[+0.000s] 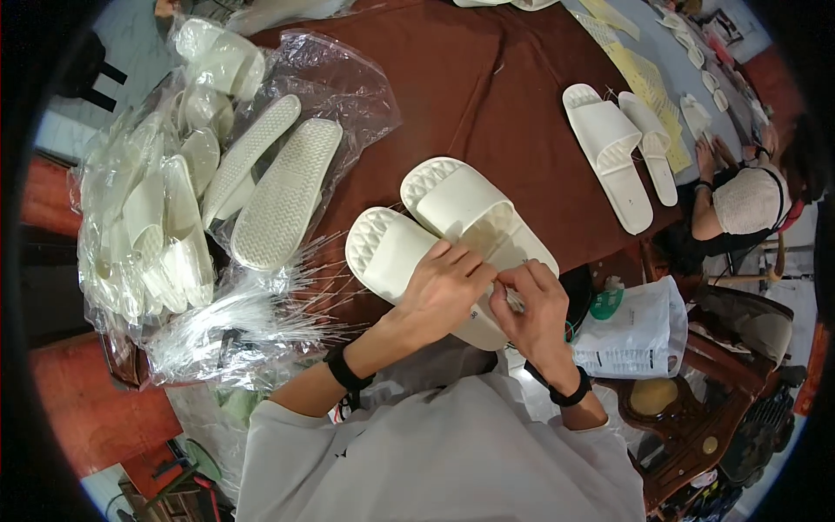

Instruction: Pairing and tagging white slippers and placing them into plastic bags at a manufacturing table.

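Observation:
A pair of cream slide slippers lies side by side on the brown cloth before me, toes pointing away to the upper left. My left hand [445,285] rests over the nearer slipper [383,252], its fingers bent together toward the inner edge. Close beside it, my right hand [534,306] is pinched over the heel half of the pair. The fingertips nearly meet between the slippers; whatever is between them is too small or hidden to make out. The other slipper [463,202] reaches past both hands. Thin strands stick out around the toes of the pair.
Left lies a bundle of thin clear plastic strands [230,326], beside bagged slippers [143,213] and two sole-up slippers [287,196]. Another slipper pair [606,143] sits at the right table edge [557,261]. A white bag [631,335] and wooden chair [696,426] stand below; a person [752,200] works beyond.

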`<state>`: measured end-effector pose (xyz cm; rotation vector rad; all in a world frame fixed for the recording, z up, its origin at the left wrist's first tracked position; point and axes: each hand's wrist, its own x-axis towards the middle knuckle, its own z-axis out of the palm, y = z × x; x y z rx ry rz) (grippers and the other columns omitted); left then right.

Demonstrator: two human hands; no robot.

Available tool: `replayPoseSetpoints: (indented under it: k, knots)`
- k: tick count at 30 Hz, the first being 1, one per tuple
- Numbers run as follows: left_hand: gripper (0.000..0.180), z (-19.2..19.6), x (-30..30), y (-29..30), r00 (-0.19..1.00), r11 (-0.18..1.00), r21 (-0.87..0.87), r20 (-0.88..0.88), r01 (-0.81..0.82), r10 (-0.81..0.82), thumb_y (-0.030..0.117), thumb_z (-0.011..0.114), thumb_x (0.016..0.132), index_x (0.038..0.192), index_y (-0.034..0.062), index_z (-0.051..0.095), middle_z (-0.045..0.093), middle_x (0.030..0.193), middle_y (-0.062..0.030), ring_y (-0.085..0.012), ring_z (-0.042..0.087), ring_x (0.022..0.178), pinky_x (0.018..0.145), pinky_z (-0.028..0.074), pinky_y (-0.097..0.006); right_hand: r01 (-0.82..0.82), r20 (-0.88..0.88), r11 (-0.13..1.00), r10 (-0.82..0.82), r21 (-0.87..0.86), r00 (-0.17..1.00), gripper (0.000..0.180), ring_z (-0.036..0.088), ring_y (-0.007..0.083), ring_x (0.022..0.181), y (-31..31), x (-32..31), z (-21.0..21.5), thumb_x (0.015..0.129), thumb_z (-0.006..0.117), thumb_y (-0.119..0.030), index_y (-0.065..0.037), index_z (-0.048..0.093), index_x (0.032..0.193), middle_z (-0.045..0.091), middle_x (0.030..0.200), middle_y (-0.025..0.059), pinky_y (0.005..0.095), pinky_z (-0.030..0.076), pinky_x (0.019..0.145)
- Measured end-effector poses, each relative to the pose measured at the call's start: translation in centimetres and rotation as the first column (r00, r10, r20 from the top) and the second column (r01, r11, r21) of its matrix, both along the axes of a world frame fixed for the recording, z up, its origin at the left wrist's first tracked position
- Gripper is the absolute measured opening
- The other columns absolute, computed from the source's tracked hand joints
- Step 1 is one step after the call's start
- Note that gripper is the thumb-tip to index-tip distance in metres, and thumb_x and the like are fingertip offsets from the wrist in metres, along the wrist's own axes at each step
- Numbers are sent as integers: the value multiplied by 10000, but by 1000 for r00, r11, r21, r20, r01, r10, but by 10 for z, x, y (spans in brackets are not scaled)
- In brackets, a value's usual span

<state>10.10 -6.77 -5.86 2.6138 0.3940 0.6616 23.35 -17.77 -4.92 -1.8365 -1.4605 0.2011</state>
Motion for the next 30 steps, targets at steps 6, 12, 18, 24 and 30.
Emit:
replayPoseSetpoints:
  k: [6,12,18,24,30]
  knots:
    - [217,3,-7,4,998,995,-96,47,-34,38,-3,618,683,884,75,631,583,795,-41,-239,588,812,710,429,-350,-54,-14,998,54,-31,998,123,564,304,691,-6,6,1,735,693,-50,-48,613,829,554,761,101,388,442,617]
    - [216,6,-4,-3,1000,998,-64,-28,6,-7,-29,610,695,882,79,618,581,810,-53,-255,579,798,692,430,-365,-58,-26,998,58,-3,998,125,570,303,686,-4,0,3,726,691,-44,-55,614,824,563,766,88,380,445,623]
    - [200,7,-2,2,999,995,-97,52,-10,15,-32,623,697,869,71,614,580,805,-59,-266,579,797,695,436,-375,-80,-8,996,79,-34,997,139,575,303,698,-1,8,5,725,691,-52,-65,629,849,573,787,92,381,446,624]
    - [191,4,0,2,999,998,-54,45,18,-16,-1,616,694,876,52,594,555,803,-71,-258,564,806,726,447,-370,-20,-162,997,7,-75,987,108,597,322,697,-4,9,4,797,686,-113,-61,637,878,576,787,111,409,466,603]
    - [191,1,-7,3,1000,999,-42,-4,-2,2,-18,600,692,870,52,591,578,838,-80,-265,571,830,734,454,-380,-94,-238,986,59,-138,969,88,633,297,664,-7,6,-8,833,666,-83,-15,626,872,601,821,131,346,503,584]
